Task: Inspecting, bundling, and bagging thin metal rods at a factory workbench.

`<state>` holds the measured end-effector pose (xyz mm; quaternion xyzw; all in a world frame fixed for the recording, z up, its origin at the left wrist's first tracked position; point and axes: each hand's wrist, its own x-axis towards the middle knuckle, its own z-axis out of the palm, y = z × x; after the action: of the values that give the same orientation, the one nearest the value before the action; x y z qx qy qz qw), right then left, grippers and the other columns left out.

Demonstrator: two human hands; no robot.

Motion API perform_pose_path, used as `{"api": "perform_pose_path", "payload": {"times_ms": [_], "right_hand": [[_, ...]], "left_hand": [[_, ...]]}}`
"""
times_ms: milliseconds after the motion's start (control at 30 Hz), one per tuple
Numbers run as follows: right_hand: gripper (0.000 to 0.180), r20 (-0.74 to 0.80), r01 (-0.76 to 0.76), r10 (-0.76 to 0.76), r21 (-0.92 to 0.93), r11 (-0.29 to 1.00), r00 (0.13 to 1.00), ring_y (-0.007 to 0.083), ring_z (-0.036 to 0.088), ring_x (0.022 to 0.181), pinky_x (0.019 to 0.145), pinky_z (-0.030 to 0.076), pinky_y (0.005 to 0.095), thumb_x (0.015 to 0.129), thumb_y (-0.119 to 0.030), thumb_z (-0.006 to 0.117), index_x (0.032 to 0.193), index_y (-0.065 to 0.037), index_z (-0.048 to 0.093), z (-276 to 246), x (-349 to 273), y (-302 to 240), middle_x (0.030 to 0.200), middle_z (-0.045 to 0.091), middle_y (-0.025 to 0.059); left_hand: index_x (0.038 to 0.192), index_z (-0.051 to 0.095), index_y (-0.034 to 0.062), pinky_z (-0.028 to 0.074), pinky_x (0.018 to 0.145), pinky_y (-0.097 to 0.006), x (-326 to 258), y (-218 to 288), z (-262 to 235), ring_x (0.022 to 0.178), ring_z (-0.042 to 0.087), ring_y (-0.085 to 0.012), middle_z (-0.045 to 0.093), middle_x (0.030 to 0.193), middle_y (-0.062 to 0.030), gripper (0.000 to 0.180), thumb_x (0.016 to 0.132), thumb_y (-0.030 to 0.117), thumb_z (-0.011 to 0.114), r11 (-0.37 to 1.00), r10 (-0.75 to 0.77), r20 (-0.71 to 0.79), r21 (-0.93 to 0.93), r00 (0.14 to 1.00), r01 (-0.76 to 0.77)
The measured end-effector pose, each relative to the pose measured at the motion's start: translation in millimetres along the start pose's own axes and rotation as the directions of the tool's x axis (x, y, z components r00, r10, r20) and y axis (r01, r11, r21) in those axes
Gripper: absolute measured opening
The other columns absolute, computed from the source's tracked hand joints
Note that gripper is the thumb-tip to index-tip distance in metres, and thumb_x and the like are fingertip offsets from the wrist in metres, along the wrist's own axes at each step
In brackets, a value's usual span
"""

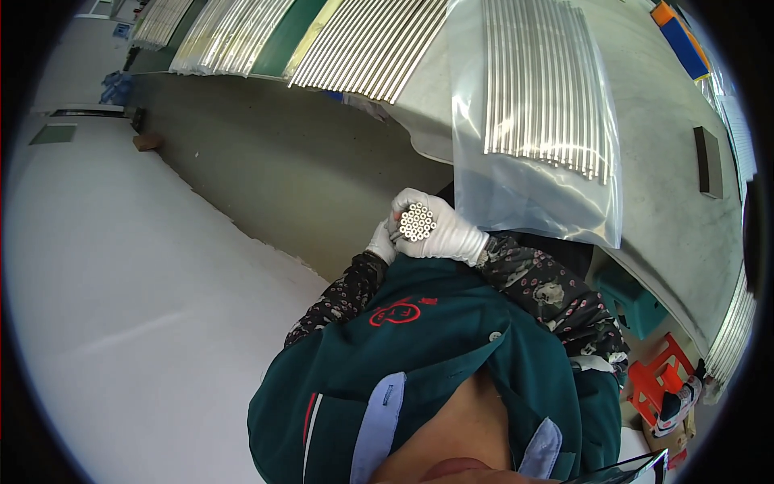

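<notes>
Tubes (417, 222) gripped snugly in my right hand (453, 236).
Left hand (382, 243) just left, partly hidden; I cannot tell its grip. Bag (532, 199): far side, right.

Looked like a factory workshop: slim metal rods (367, 48) lay in rows along a long grey surface (651, 93), more in a clear plastic bag (528, 206), with a green work jacket (347, 379), white gloves (458, 239) and a red plastic stool (671, 376) in view.

Left hand (381, 244) partly hidden, perhaps gripping tubes (417, 222); far ends unseen.
</notes>
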<state>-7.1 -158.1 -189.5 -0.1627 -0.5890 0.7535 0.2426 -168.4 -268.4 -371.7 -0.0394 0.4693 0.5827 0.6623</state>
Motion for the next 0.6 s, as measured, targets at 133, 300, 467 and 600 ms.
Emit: {"api": "perform_pose_path", "payload": {"times_ms": [133,300,467,600], "right_hand": [[0.030,0.020,-0.037,0.035,0.080,0.996,0.999,0.0072,0.049,0.079,0.073,0.045,0.0220,0.065,0.002,0.067,0.089,-0.005,0.049,3.4,-0.7,0.9,0.083,0.049,0.0002],[0.033,-0.004,-0.047,0.047,0.078,0.996,0.999,0.0069,0.049,0.080,0.075,0.045,0.0219,0.066,0.001,0.070,0.091,-0.004,0.049,1.9,-2.4,3.1,0.085,0.050,-0.0003],[0.033,0.000,-0.024,0.024,0.078,0.997,1.000,0.0068,0.049,0.081,0.076,0.045,0.0219,0.066,0.002,0.070,0.092,-0.004,0.049,3.5,-3.6,3.3,0.085,0.050,-0.0003],[0.032,0.004,-0.040,0.039,0.076,0.996,0.999,0.0066,0.049,0.081,0.076,0.045,0.0219,0.067,0.002,0.069,0.092,-0.005,0.049,2.2,-0.3,-2.0,0.085,0.050,-0.0004]], "left_hand": [[0.114,0.053,0.0094,0.050,0.082,-0.031,-0.7,-3.8,-14.5,0.098,0.059,-0.0165,0.059,0.108,-0.0051,0.028,0.094,0.021,0.037,0.985,0.064,-0.015,0.160,0.998,-0.061],[0.119,0.050,0.0099,0.050,0.084,-0.034,-13.9,-4.3,-11.6,0.102,0.058,-0.0193,0.057,0.115,-0.0059,0.033,0.093,0.020,0.033,0.892,0.121,-0.061,0.445,0.991,-0.081],[0.120,0.050,0.0095,0.050,0.084,-0.037,-14.6,-3.8,-10.9,0.101,0.058,-0.0207,0.058,0.114,-0.0063,0.036,0.092,0.020,0.029,0.864,0.165,-0.039,0.487,0.986,-0.126],[0.121,0.049,0.0084,0.050,0.084,-0.036,-13.2,-1.4,-27.2,0.101,0.059,-0.0206,0.059,0.113,-0.0075,0.037,0.092,0.021,0.028,0.641,0.255,0.106,0.726,0.961,-0.250]]}}
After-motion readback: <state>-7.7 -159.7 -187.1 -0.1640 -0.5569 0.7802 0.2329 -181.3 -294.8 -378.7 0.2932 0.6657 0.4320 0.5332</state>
